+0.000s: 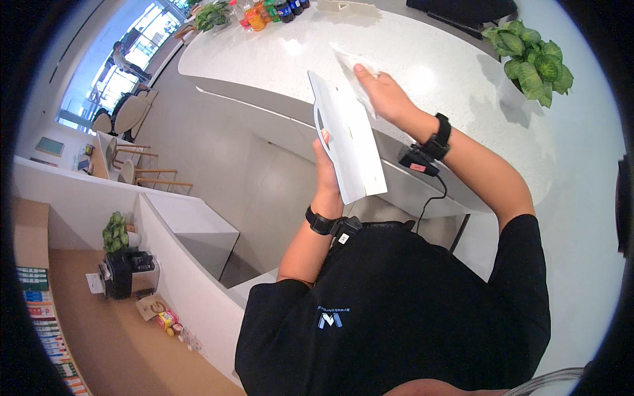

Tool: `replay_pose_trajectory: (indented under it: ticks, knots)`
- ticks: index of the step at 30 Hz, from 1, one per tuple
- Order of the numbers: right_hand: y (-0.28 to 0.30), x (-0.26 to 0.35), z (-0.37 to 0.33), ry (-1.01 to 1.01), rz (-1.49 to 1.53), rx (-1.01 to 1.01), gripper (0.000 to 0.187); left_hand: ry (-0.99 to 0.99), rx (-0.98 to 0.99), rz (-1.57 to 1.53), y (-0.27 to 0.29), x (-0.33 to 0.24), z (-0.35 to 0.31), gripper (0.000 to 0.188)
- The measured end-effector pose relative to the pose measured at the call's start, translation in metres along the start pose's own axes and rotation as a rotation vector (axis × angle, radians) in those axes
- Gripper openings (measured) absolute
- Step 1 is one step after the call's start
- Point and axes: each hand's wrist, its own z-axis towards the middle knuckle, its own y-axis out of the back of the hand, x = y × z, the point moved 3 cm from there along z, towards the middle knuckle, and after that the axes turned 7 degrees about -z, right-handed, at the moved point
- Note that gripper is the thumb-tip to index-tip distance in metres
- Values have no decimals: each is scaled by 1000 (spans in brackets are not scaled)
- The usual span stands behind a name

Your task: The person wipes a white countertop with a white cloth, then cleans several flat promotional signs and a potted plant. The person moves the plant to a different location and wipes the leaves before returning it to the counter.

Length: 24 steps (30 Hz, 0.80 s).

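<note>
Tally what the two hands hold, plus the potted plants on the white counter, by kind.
White flat board with handle slot, left hand: 1
White wipe, right hand: 1
Potted plants on the counter: 2
Total: 4

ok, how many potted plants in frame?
3. One potted plant on the white counter at right, one at the counter's far end by the drink bottles, one on the low partition at lower left. Others may be hidden.
</note>
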Motion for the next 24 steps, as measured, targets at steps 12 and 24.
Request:
replay_pose_trajectory:
  ticks: [12, 24]
  knots:
    - [-47, -38, 1, -241, 17, 303, 70, 29, -24, 78, 6, 3, -6, 68]
    - [-81, -32, -80, -183, 125, 504, 63, -306, -70, 125, 36, -31, 15, 78]
